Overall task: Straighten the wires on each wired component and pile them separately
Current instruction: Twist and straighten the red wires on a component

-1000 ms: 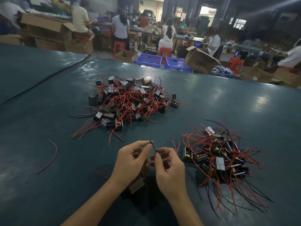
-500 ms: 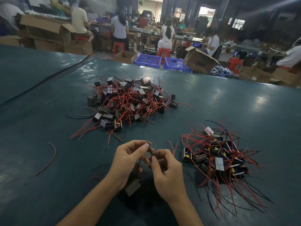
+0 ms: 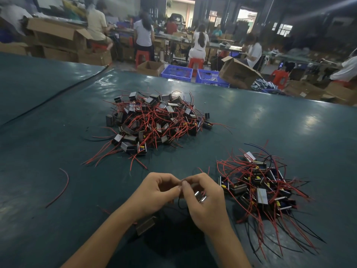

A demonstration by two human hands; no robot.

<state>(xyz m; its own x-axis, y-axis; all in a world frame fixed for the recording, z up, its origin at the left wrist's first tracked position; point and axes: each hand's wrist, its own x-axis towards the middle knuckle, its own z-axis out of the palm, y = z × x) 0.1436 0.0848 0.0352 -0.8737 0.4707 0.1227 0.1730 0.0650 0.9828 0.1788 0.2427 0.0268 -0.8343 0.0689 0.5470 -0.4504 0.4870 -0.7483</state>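
A big tangled pile of small metal components with red wires (image 3: 154,120) lies at the table's centre. A second pile (image 3: 264,190), wires fanned toward me, sits to the right. My left hand (image 3: 154,192) and my right hand (image 3: 206,206) meet just above the table near its front edge. Both pinch a thin black wire at their fingertips. My right hand also holds a small metal component (image 3: 200,197) in its curled fingers. Another metal component (image 3: 145,225) lies on the table under my left wrist.
A loose red wire (image 3: 61,188) curves on the dark green table (image 3: 270,117) at the left. Beyond the far edge stand blue crates (image 3: 176,72), cardboard boxes (image 3: 236,72) and several people seated at benches.
My hands have drawn closer together and lowered slightly. The black wire end that stuck up between my fingertips is now hidden, and the component shows in my right hand.
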